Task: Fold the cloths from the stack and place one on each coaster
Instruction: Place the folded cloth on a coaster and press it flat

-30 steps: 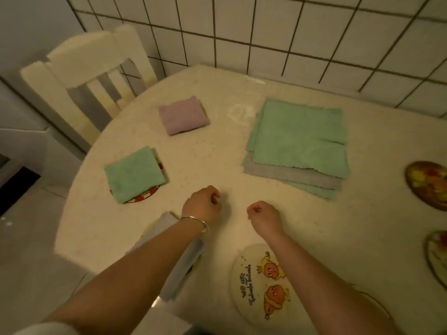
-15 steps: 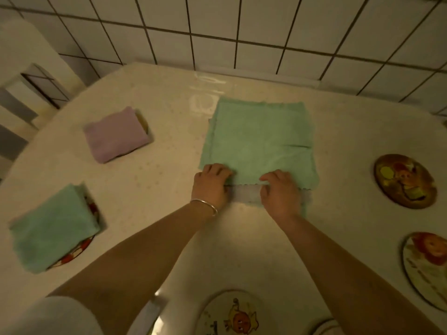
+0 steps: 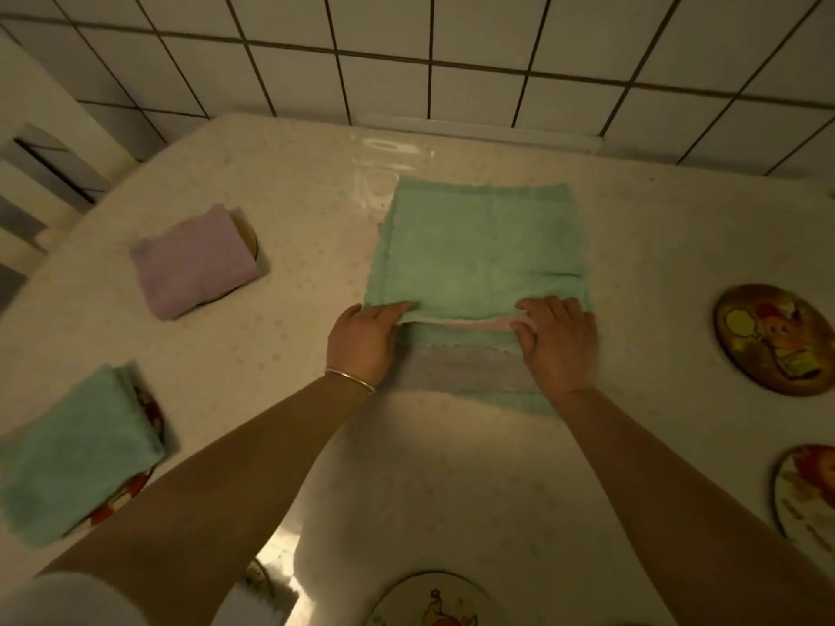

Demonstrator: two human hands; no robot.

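The stack of cloths [image 3: 479,282] lies flat on the table [image 3: 452,467], toward the tiled wall [image 3: 406,52], and serves here as the landmark. Its top cloth [image 3: 479,246] is green, and the near edge of it is raised a little off the layers below. Under that lifted edge a pink layer [image 3: 470,323] shows, then a grey cloth [image 3: 465,368] and a green edge nearest the person.

The left hand [image 3: 363,341] is at the stack's near left corner, fingers curled and pinching the green edge between thumb and fingers. A thin bangle [image 3: 350,379] sits on that wrist. The right hand [image 3: 558,343] is at the near right corner, fingers bent down over the same edge and gripping it, with the palm resting on the grey cloth.

To the left of the stack a folded lilac cloth [image 3: 194,264] sits on a coaster [image 3: 250,239], of which only a sliver shows. Further left and nearer the person, a folded green cloth [image 3: 68,458] covers most of a red-patterned coaster [image 3: 149,417]. To the right of the stack lie two bare round coasters with cartoon pictures, one [image 3: 775,338] beyond the other [image 3: 809,499]. Another bare coaster [image 3: 433,600] lies at the near table edge, directly in front of the stack. A pale chair [image 3: 40,173] stands at the far left.
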